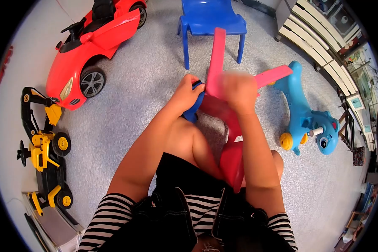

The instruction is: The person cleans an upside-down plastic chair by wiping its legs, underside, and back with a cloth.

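Note:
A small red plastic chair [232,161] rests tilted between my knees, two of its pinkish-red legs [216,59] pointing away from me. My left hand [188,93] is closed, thumb and fingers pinching a dark-blue, strap-like piece [192,111] with a black edge, beside the chair's left side. Over the red plastic, between the two legs, is my right hand [240,91]. It looks bunched up, but motion smears it and its fingers are hidden from me, so whatever it holds does not show.
A blue plastic chair [214,19] stands ahead. On the left are a red ride-on car [77,63] and a yellow-black toy excavator [44,151]. A light-blue wheeled ride-on animal [300,105] stands close on the right. White drawers [313,40] line the far right.

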Motion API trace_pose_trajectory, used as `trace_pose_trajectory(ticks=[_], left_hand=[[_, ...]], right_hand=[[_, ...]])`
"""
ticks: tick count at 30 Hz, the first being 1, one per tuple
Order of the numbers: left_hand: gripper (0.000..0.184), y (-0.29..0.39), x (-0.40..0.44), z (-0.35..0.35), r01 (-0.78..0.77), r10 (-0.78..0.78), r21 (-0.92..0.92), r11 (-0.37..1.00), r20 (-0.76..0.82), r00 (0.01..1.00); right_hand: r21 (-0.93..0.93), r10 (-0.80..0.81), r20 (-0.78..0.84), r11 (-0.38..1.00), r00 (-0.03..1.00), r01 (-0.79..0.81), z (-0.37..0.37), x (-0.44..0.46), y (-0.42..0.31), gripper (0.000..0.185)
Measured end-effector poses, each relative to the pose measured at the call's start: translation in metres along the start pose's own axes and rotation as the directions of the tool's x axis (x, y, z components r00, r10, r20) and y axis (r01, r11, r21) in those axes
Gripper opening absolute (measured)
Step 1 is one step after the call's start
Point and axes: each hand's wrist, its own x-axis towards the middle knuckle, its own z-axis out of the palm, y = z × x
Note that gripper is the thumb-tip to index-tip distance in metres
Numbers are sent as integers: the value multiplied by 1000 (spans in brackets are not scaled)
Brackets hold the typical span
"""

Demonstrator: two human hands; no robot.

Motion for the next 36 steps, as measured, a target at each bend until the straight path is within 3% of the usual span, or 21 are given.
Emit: trace_pose_trajectory(ticks=[3,5,6,9,11,12,14,19,21,22,24,31,33,34,36], left_hand=[[41,6,9,6,36,-34,42,998,-30,999],[46,18,12,6,109,-73,384,917,-108,992],[46,16,15,4,107,-70,387,916,-109,992],[53,8,17,4,117,-73,353,928,-135,988],[50,1,16,-8,239,-246,-138,961,-36,969],[50,-3,14,-18,235,-242,-139,962,-35,970],[48,-10,5,-33,356,-283,-590,724,216,935],[45,10,-9,-23,324,-236,-544,774,226,945],[41,18,-6,-13,178,-185,-433,884,26,982],[41,15,-3,-11,184,-189,-433,883,32,982],[35,8,9,-9,228,-238,-193,954,-33,971],[39,4,24,-16,403,-405,-383,831,80,911],[41,-3,27,-13,390,-427,-406,826,-1,904],[41,-3,27,-14,386,-417,-402,830,12,909],[43,-2,23,-18,393,-418,-458,797,49,907]], right_hand=[[20,-15,-37,1000,999,16,-3,4,0,13],[11,59,42,998,997,-59,-11,4,-9,11],[-7,134,123,991,983,-135,-15,5,-12,11],[-66,100,140,994,985,-91,-7,-1,-5,9],[-147,68,170,988,983,-43,7,-8,4,9],[-225,42,204,974,978,5,10,-10,7,9],[-236,2,164,971,986,37,8,-10,8,10],[-218,17,153,976,988,17,5,-6,2,5],[-44,137,99,990,985,-134,-9,1,-6,14],[-47,142,104,989,984,-138,-9,0,-5,14],[-30,130,93,991,987,-128,-7,1,-4,22],[-6,134,43,991,990,-134,-13,0,-4,20],[517,217,144,815,966,-260,-27,0,2,26],[507,227,136,820,964,-264,-30,-3,7,26],[871,348,278,301,895,-388,-36,-9,18,34]])
